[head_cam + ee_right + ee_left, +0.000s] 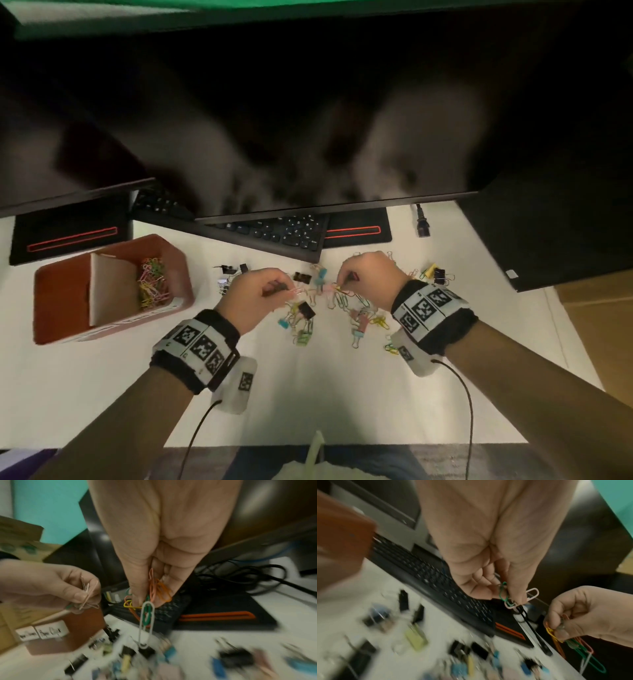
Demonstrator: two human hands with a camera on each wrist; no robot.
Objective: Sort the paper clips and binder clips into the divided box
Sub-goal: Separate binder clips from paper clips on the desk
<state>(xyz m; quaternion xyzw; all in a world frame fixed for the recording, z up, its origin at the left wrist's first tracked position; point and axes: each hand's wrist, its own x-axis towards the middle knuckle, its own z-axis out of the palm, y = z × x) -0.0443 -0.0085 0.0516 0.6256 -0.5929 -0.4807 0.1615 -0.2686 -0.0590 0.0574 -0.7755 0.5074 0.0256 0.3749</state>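
White desk (308, 394): both hands (260, 298) pinch paper clips (337, 291) near keyboard (274, 233).

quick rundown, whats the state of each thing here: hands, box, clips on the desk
left hand: pinching a few paper clips
right hand: pinching a linked bunch of clips, one white clip dangling
divided box: open, right compartment holds paper clips, left compartment looks empty
binder clips: loose on the desk, unsorted
keyboard: partly under the monitor
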